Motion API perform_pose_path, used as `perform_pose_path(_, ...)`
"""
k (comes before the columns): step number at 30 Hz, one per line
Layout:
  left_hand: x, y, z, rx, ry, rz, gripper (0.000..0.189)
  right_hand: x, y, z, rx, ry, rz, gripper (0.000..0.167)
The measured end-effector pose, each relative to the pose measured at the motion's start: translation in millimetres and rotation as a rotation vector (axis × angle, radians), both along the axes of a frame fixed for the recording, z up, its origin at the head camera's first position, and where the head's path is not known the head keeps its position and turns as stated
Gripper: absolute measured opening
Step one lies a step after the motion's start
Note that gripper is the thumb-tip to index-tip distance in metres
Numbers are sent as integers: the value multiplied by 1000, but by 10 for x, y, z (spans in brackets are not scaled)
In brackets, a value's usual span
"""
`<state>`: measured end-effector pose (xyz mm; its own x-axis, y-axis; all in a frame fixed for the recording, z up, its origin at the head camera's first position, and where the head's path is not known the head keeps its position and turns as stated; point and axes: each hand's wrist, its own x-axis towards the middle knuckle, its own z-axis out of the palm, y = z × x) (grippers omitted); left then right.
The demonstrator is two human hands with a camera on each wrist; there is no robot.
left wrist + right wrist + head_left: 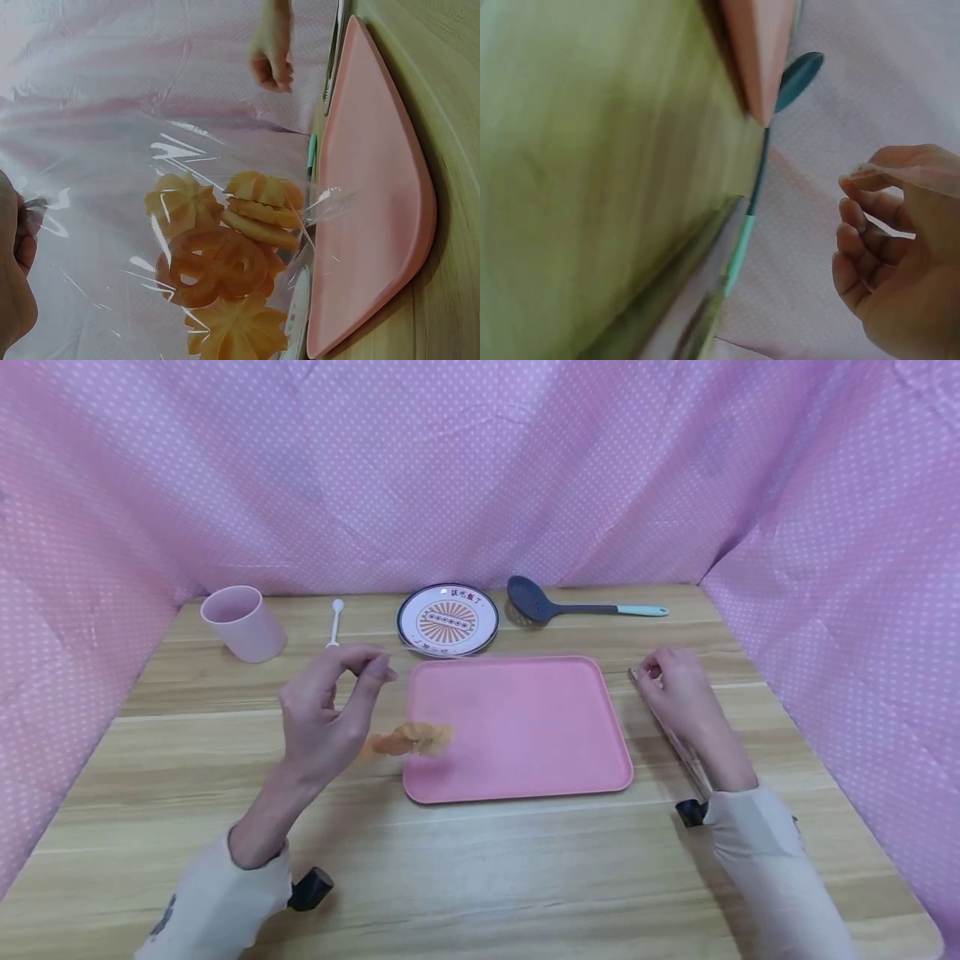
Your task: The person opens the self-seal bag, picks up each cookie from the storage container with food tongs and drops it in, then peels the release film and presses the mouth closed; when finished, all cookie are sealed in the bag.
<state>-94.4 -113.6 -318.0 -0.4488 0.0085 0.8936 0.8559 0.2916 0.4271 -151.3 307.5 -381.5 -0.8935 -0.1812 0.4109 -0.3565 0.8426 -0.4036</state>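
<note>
My left hand point(327, 714) pinches the top of a clear plastic bag point(97, 247) between thumb and fingers. Inside the bag hang golden cookies point(236, 326), one of them pretzel-shaped point(214, 266); in the head view they blur over the left edge of a pink tray point(525, 727). Off to the right of the tray, my right hand point(678, 689) is raised. Its thumb and forefinger pinch a thin translucent plastic strip point(922, 177), seen in the right wrist view. Below that hand lies a long metal utensil point(678, 747), apparently tongs, partly hidden by the forearm.
Along the back of the wooden table point(480, 877) stand a pink cup point(251, 631), a small white spoon point(336, 620), a patterned plate point(447, 620) and a dark skimmer point(532, 602) with a mint handle. Pink dotted curtains point(450, 468) enclose the back and sides.
</note>
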Motion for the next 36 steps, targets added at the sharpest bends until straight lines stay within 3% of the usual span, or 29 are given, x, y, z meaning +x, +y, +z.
perform_pose_path(6, -1, 16, -10, -18, 5, 0, 33, -96, 18, -135, 47, -149, -1, 11)
perform_pose_path(11, 0, 20, -18, -24, -1, -1, 28, -123, 11, -173, 20, -245, -39, 10)
perform_pose_path(18, 2, 24, -19, -22, -8, -7, 13, -134, 28, -179, -41, -303, -43, 9)
perform_pose_path(29, -11, 39, -11, -25, -11, -1, 33, -127, 74, -206, -96, -294, 12, 6)
perform_pose_path(36, -9, 36, -14, -36, -23, 8, 32, -120, 73, -210, -240, -429, 42, 7)
